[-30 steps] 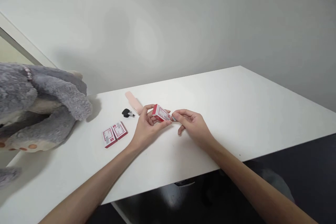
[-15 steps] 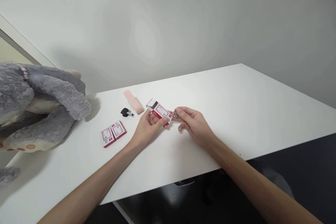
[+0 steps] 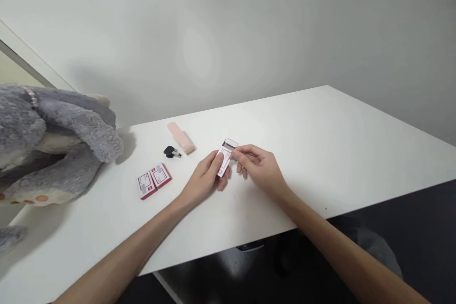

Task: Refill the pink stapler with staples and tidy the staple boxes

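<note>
My left hand (image 3: 206, 173) holds a small white and red cardboard box (image 3: 224, 163), thumb pressed on its printed face. The box is tilted, and the flap at its upper end stands open. Close beside its right edge, my right hand (image 3: 258, 164) is closed in a pinch, its fingertips at the box. A small grey piece (image 3: 234, 156) shows at those fingertips, mostly hidden, so I cannot tell its kind. Left of my hands, two similar small boxes (image 3: 154, 181) lie side by side on the table, each with a grey strip on top.
Behind the two boxes lie a small black object with a silver part (image 3: 171, 151) and a long pink object (image 3: 181, 137). A large grey plush toy (image 3: 81, 123) sits at the left of the white table (image 3: 302, 152). The wall rises along the back edge.
My left hand has turned the box so its open end now points up and to the right. My right hand has brought the grey piece against the box's side.
</note>
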Demonstrator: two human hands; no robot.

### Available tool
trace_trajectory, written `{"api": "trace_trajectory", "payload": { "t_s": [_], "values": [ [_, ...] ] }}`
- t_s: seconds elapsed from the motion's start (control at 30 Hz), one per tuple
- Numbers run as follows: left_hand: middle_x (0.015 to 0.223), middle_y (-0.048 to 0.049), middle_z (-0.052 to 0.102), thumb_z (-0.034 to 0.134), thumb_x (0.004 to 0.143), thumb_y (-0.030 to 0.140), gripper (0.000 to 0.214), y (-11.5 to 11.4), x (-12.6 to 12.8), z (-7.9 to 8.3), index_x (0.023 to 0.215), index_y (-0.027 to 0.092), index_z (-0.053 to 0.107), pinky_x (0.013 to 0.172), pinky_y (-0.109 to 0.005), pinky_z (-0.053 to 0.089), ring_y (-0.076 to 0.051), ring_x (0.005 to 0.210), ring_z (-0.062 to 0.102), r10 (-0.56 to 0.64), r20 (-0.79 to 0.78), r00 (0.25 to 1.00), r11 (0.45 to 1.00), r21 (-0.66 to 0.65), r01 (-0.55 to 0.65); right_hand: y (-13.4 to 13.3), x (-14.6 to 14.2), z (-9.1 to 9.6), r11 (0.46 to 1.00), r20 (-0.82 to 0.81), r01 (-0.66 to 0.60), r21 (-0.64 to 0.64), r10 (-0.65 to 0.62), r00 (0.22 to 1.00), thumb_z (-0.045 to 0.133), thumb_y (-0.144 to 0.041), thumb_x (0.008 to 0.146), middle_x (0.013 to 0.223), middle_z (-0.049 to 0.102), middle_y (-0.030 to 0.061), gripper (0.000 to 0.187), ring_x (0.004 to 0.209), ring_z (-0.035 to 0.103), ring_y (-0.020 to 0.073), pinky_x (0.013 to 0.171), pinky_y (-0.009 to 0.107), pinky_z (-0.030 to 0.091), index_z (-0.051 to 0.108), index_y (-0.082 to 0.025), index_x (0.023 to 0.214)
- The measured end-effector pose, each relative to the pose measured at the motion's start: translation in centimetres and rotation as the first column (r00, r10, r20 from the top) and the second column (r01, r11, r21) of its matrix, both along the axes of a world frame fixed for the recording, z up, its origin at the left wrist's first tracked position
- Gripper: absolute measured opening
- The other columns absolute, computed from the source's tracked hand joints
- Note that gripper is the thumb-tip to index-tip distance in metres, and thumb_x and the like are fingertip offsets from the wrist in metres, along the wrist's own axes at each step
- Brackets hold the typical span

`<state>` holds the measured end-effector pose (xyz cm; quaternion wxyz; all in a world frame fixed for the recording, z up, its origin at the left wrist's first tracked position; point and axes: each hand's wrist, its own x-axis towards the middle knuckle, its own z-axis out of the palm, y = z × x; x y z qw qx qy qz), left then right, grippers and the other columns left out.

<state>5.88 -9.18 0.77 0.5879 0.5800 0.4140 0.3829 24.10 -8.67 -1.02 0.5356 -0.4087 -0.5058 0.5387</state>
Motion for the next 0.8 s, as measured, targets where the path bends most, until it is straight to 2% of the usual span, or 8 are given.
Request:
{"api": "trace_trajectory", "payload": {
  "t_s": [0.07, 0.17, 0.37, 0.5, 0.57, 0.7, 0.8],
  "values": [
    [0.076, 0.0030, 0.059, 0.051, 0.107, 0.060, 0.041, -0.24, 0.10, 0.15, 0.100, 0.020, 0.053, 0.052, -0.026, 0.038, -0.007, 0.046, 0.048, 0.006, -0.070, 0.998, 1.000, 0.003, -0.006, -0.21, -0.03, 0.05, 1.000, 0.013, -0.004, -0.003, 0.004, 1.000, 0.079, -0.052, 0.089, 0.061, 0.065, -0.0019, 0.032, 0.057, 0.059, 0.0145, 0.057, 0.029, 0.049, 0.078, -0.020, 0.095],
    [0.076, 0.0040, 0.058, 0.050, 0.106, 0.063, 0.042, -0.54, 0.22, 0.48, 0.106, 0.021, 0.054, 0.050, -0.025, 0.034, -0.007, 0.046, 0.048, 0.001, -0.160, 0.987, 1.000, 0.015, 0.001, -0.34, -0.09, -0.05, 1.000, 0.042, 0.020, 0.006, -0.020, 0.999, 0.079, -0.052, 0.089, 0.055, 0.059, -0.0045, 0.032, 0.055, 0.058, 0.0142, 0.057, 0.029, 0.048, 0.077, -0.021, 0.096],
    [0.068, 0.0057, 0.055, 0.051, 0.105, 0.062, 0.042, -0.90, 0.45, 0.99, 0.100, 0.020, 0.055, 0.049, -0.024, 0.034, -0.007, 0.045, 0.042, -0.037, -0.232, 0.972, 0.998, 0.037, 0.047, -0.09, -0.10, -0.40, 0.994, 0.039, 0.104, 0.038, -0.105, 0.994, 0.078, -0.054, 0.090, 0.065, 0.069, 0.0001, 0.034, 0.058, 0.060, 0.0152, 0.054, 0.028, 0.048, 0.076, -0.021, 0.098],
    [0.069, 0.0042, 0.058, 0.050, 0.104, 0.065, 0.045, -0.96, 0.45, 1.03, 0.095, 0.020, 0.055, 0.048, -0.024, 0.033, -0.008, 0.047, 0.042, -0.064, -0.276, 0.959, 0.996, 0.037, 0.077, -0.05, 0.00, -0.55, 0.986, 0.064, 0.161, 0.046, -0.163, 0.985, 0.076, -0.054, 0.092, 0.064, 0.068, -0.0007, 0.033, 0.055, 0.056, 0.0149, 0.053, 0.029, 0.046, 0.076, -0.022, 0.100],
    [0.064, 0.0044, 0.055, 0.050, 0.104, 0.066, 0.047, -1.01, 0.42, 0.98, 0.092, 0.020, 0.056, 0.048, -0.024, 0.032, -0.009, 0.047, 0.042, -0.064, -0.299, 0.952, 0.996, 0.041, 0.080, -0.20, -0.06, -0.52, 0.981, 0.112, 0.168, 0.100, -0.179, 0.978, 0.075, -0.050, 0.093, 0.074, 0.073, 0.0019, 0.027, 0.061, 0.061, 0.0162, 0.056, 0.029, 0.048, 0.077, -0.023, 0.100],
    [0.065, 0.0036, 0.056, 0.050, 0.104, 0.065, 0.047, -1.02, 0.33, 0.77, 0.093, 0.020, 0.057, 0.050, -0.025, 0.033, -0.009, 0.048, 0.041, -0.087, -0.280, 0.956, 0.994, 0.043, 0.103, -0.60, -0.30, -0.25, 0.952, 0.213, 0.154, 0.263, -0.213, 0.954, 0.074, -0.041, 0.094, 0.114, 0.079, 0.0079, 0.018, 0.084, 0.072, 0.0211, 0.067, 0.032, 0.055, 0.078, -0.025, 0.101],
    [0.067, 0.0036, 0.056, 0.049, 0.105, 0.063, 0.044, -0.91, 0.27, 0.56, 0.098, 0.020, 0.056, 0.052, -0.025, 0.032, -0.010, 0.051, 0.041, -0.109, -0.204, 0.973, 0.993, 0.023, 0.116, -0.73, -0.37, -0.12, 0.943, 0.237, 0.164, 0.291, -0.237, 0.942, 0.068, -0.042, 0.098, 0.117, 0.078, 0.0085, 0.020, 0.080, 0.071, 0.0203, 0.066, 0.033, 0.056, 0.076, -0.025, 0.107]
  ]
}}
